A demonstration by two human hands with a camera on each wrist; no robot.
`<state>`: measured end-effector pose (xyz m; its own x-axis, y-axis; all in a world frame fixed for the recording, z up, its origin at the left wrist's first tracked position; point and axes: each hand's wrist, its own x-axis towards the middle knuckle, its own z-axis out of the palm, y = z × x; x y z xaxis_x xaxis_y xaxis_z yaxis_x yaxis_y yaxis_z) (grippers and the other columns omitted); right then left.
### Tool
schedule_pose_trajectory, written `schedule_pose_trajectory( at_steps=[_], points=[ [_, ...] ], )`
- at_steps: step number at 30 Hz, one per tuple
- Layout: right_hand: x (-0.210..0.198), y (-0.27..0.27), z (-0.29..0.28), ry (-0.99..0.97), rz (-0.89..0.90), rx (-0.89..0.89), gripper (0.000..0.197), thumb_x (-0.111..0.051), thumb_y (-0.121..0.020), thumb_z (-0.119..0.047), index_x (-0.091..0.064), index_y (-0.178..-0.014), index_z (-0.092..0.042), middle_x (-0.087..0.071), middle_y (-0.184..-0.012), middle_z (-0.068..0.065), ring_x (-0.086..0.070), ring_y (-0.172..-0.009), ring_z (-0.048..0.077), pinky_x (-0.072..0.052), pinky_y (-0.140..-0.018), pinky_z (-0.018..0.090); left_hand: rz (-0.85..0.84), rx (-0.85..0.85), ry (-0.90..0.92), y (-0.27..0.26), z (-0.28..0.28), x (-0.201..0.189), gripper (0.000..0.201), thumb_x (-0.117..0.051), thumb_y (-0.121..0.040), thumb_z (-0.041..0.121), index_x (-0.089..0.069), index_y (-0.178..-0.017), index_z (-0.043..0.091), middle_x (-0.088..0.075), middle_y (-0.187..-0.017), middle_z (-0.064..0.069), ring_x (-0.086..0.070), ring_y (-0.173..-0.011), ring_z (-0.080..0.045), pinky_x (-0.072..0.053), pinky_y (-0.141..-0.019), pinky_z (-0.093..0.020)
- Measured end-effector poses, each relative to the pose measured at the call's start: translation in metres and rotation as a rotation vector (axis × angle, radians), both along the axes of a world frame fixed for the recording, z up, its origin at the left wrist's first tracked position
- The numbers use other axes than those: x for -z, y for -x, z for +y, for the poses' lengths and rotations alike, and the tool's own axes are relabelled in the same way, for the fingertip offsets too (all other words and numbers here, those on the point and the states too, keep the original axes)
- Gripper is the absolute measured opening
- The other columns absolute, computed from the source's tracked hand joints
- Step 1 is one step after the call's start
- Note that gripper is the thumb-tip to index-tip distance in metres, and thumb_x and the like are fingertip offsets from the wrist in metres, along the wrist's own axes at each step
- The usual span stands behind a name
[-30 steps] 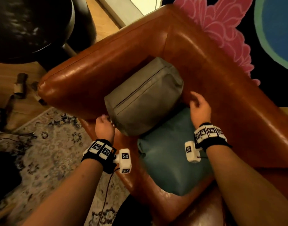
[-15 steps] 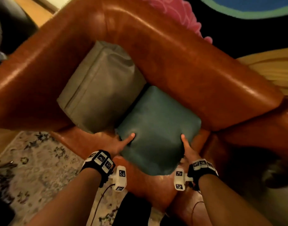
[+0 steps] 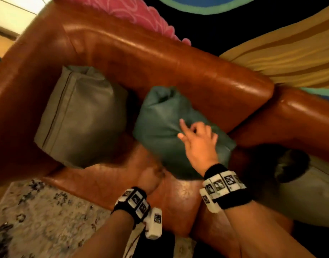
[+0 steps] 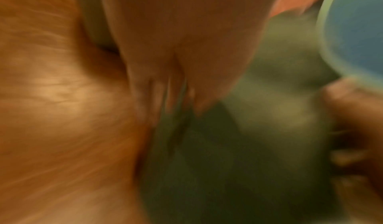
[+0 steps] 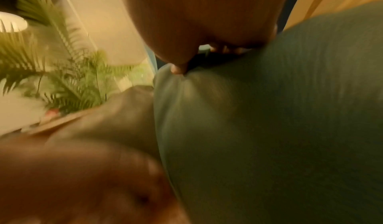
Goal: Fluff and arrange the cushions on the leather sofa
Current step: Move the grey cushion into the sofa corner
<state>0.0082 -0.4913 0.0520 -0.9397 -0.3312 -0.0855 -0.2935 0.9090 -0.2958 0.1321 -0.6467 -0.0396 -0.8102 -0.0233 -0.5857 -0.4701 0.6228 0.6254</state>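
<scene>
The teal cushion [image 3: 160,127] leans against the leather sofa [image 3: 178,58] backrest, the grey cushion [image 3: 82,116] just beside it at nine o'clock in the corner. The right hand [image 3: 199,144] rests on the teal cushion, fingers [image 3: 182,124] curled into its cover, index raised. At six o'clock the left hand [image 3: 150,178] is blurred by the seat's front edge; I cannot tell how its fingers lie. A patterned rug [image 3: 39,216] lies at seven o'clock.
</scene>
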Motion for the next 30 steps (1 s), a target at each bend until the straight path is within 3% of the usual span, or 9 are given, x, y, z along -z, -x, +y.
schedule_pose_trajectory(
  at_steps=[2,4,7,9,13,20,24,27,30],
  points=[
    [0.016,-0.005,-0.006,-0.045,-0.064,-0.139,0.05,-0.042,-0.095,-0.052,-0.048,-0.144,-0.041,-0.053,-0.122,0.001,-0.048,-0.111,0.027,-0.04,-0.093,0.046,0.138,-0.531,0.009,0.036,-0.021,-0.013,0.04,-0.058,-0.098,0.021,-0.056,-0.136,0.012,-0.062,-0.135,-0.019,-0.06,-0.122,-0.035,-0.048,-0.103,-0.042],
    [0.025,0.0,-0.003,0.004,-0.181,-0.209,0.055,-0.055,-0.094,-0.043,-0.046,-0.148,-0.035,-0.053,-0.134,0.005,-0.048,-0.122,0.03,-0.04,-0.104,0.049,0.356,-0.694,0.113,0.07,-0.047,-0.039,0.056,-0.058,-0.099,0.025,-0.041,-0.149,0.006,-0.047,-0.151,-0.018,-0.045,-0.139,-0.03,-0.034,-0.115,-0.037],
    [0.019,0.011,0.011,0.31,-0.113,0.009,0.049,-0.059,-0.092,-0.032,-0.057,-0.141,-0.026,-0.057,-0.139,0.008,-0.051,-0.127,0.031,-0.039,-0.11,0.05,0.419,-0.449,0.119,0.112,-0.074,-0.069,0.061,-0.058,-0.098,0.04,-0.044,-0.149,0.01,-0.042,-0.154,-0.015,-0.037,-0.144,-0.027,-0.026,-0.12,-0.033],
    [0.023,0.015,0.037,0.29,-0.03,0.43,0.055,-0.06,-0.091,-0.035,-0.052,-0.145,-0.027,-0.046,-0.15,0.013,-0.043,-0.137,0.035,-0.035,-0.114,0.05,0.345,-0.334,0.096,0.126,-0.077,-0.081,0.062,-0.063,-0.092,0.049,-0.052,-0.142,0.014,-0.048,-0.149,-0.012,-0.045,-0.139,-0.025,-0.03,-0.116,-0.03],
    [0.025,0.007,0.057,0.661,-0.626,0.92,0.066,-0.058,-0.089,-0.059,-0.055,-0.14,-0.018,-0.058,-0.141,0.013,-0.052,-0.132,0.034,-0.041,-0.112,0.045,0.232,-0.237,0.122,0.134,-0.062,-0.09,0.05,-0.067,-0.089,0.049,-0.063,-0.127,0.015,-0.048,-0.144,-0.019,-0.046,-0.134,-0.032,-0.032,-0.115,-0.033],
    [0.007,0.037,0.041,0.413,-0.542,0.631,0.065,-0.044,-0.098,-0.06,-0.062,-0.127,-0.005,-0.061,-0.134,0.019,-0.051,-0.129,0.037,-0.04,-0.11,0.044,0.146,-0.558,-0.041,0.143,-0.111,-0.049,0.07,-0.069,-0.059,0.081,-0.068,-0.106,0.03,-0.072,-0.111,-0.004,-0.068,-0.107,-0.027,-0.058,-0.089,-0.052],
    [0.007,0.044,0.034,0.311,-0.762,0.687,0.073,-0.044,-0.098,-0.059,-0.038,-0.15,-0.008,-0.025,-0.157,0.022,-0.032,-0.143,0.039,-0.028,-0.118,0.043,0.164,-0.587,0.189,0.135,-0.082,-0.09,0.059,-0.083,-0.068,0.049,-0.058,-0.111,0.017,-0.066,-0.115,-0.013,-0.062,-0.109,-0.035,-0.053,-0.093,-0.047],
    [-0.009,0.036,0.026,0.227,-0.391,0.712,0.056,-0.061,-0.093,-0.04,-0.041,-0.141,-0.019,-0.039,-0.142,0.016,-0.045,-0.128,0.041,-0.042,-0.104,0.049,0.393,-0.388,0.488,0.132,-0.057,-0.114,0.035,-0.076,-0.082,0.027,-0.061,-0.113,0.021,-0.057,-0.119,-0.013,-0.055,-0.109,-0.039,-0.048,-0.09,-0.052],
    [-0.02,0.021,0.014,0.264,-0.079,0.391,0.042,-0.06,-0.087,-0.021,-0.053,-0.129,-0.022,-0.05,-0.125,0.01,-0.051,-0.116,0.034,-0.047,-0.095,0.045,0.469,-0.099,0.294,0.132,-0.04,-0.111,0.015,-0.07,-0.088,0.011,-0.072,-0.103,0.012,-0.066,-0.104,-0.013,-0.063,-0.099,-0.032,-0.05,-0.093,-0.043]
  ],
)
